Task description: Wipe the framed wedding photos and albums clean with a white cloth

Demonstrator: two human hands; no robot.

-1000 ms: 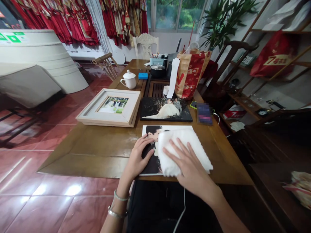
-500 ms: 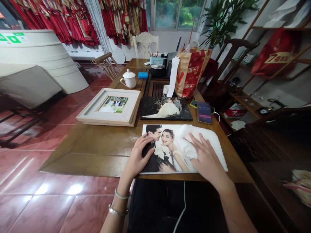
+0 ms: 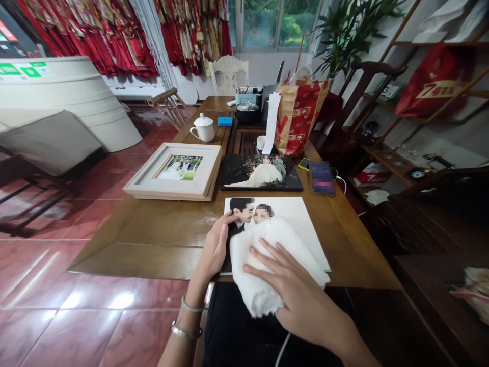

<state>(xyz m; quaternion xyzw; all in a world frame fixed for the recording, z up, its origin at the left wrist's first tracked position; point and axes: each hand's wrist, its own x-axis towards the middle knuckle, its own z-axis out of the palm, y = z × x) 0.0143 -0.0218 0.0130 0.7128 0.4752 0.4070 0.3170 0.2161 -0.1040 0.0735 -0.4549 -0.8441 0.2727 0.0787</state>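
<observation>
A photo panel (image 3: 298, 211) of a couple lies flat at the table's front edge. My left hand (image 3: 215, 247) rests along its left edge, fingers stretched out and touching the surface. Spread flat on a fluffy white cloth (image 3: 244, 250), my right hand (image 3: 284, 275) presses it against the lower middle of the panel. The cloth covers much of the pictured couple, and part of it hangs over the front edge. Just behind lies a darker photo panel (image 3: 263, 173). To its left is a pale wooden picture frame (image 3: 143, 178) with a smaller photo.
The wooden table (image 3: 153, 229) also bears a lidded white cup (image 3: 204, 129), a blue box (image 3: 224, 121), a red-and-brown paper bag (image 3: 301, 114) and a phone (image 3: 322, 178) with a white cable. Dark wooden shelving (image 3: 397, 160) stands on the right.
My right hand has slid the cloth leftward and toward me, from the panel's right side over its middle. The panel's right part is uncovered now. My left hand stays at the left edge.
</observation>
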